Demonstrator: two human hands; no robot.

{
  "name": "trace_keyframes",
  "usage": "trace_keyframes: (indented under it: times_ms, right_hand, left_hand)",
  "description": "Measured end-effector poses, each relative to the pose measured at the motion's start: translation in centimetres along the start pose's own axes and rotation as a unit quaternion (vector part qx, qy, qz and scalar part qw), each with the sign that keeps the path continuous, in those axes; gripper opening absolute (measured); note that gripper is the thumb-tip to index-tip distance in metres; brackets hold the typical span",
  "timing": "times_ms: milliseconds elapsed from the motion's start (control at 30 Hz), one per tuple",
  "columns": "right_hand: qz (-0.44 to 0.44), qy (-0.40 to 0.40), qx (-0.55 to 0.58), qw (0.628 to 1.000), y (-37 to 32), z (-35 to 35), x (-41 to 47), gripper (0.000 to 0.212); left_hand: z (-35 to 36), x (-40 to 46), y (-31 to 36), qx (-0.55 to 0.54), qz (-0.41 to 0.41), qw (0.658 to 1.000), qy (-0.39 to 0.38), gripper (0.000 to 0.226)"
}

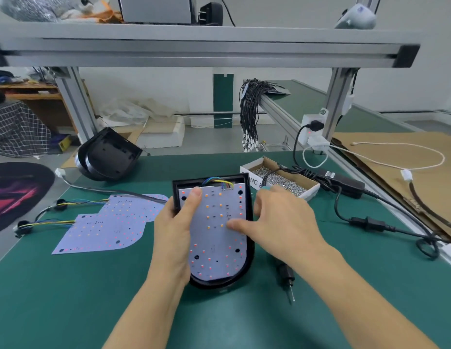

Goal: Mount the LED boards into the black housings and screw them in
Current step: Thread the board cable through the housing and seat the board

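Note:
A white LED board [216, 245] lies inside a black housing [249, 212] at the middle of the green table, its coloured wires curling at the top edge. My left hand [175, 222] grips the housing's left side, thumb pressed on the board's top left corner. My right hand [282, 220] hovers over the right side with spread fingers, thumb touching the board. Two more LED boards [111, 222] with wires lie flat to the left. A stack of empty black housings [107, 154] stands at the table's back left.
An open cardboard box of screws [282, 177] sits behind my right hand. An electric screwdriver [287, 279] lies on the table under my right forearm. A black power adapter [342, 181] and cables run along the right. A bundle of black wires [249, 112] hangs from the frame.

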State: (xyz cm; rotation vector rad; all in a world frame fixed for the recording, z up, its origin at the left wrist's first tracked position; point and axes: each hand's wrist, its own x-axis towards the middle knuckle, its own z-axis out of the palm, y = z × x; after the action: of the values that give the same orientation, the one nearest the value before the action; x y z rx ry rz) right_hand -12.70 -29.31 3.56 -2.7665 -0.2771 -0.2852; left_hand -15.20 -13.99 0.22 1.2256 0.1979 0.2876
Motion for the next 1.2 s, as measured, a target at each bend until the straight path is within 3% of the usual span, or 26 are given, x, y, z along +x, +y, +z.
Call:
trace_keyframes:
  times_ms: [67,167,200,433,633,767,933,1033,1200]
  right_hand:
    - [0.04,-0.019,0.206,0.978,0.7,0.3,0.4,0.038]
    - [0.048,-0.136,0.481,0.865,0.9,1.5,0.6,0.023]
    - [0.051,-0.139,0.523,0.839,0.8,1.9,0.6,0.019]
    - [0.094,-0.063,0.642,0.759,-0.2,3.2,0.2,0.016]
    - [0.076,-0.043,0.692,0.716,-0.3,3.1,-0.2,0.022]
    - [0.075,-0.045,0.689,0.72,0.0,3.0,-0.1,0.02]
    - [0.085,-0.061,0.695,0.711,0.0,3.3,-0.1,0.014]
    - [0.086,-0.089,0.688,0.715,0.2,3.5,-0.5,0.015]
    - [0.071,-0.085,0.694,0.712,-0.3,4.1,-1.2,0.02]
  left_hand:
    - [-0.4,-0.2,0.0,-0.001,-0.019,1.0,-0.013,0.036]
    - [-0.5,-0.6,0.2,-0.022,-0.053,0.998,-0.041,0.049]
    - [-0.5,-0.7,0.3,-0.032,-0.062,0.997,-0.045,0.05]
    - [-0.3,-0.6,-0.2,-0.031,-0.054,0.998,-0.026,0.033]
    - [-0.8,-0.5,-0.3,0.026,0.021,0.997,-0.074,0.032]
    - [-1.0,-0.6,-0.4,0.036,0.016,0.995,-0.091,0.036]
    - [-0.6,-1.0,-0.1,0.013,-0.013,0.998,-0.059,0.029]
    - [-0.4,-1.1,0.1,0.044,0.028,0.999,-0.005,0.009]
    - [-0.3,-1.5,0.1,0.087,0.068,0.993,0.032,0.008]
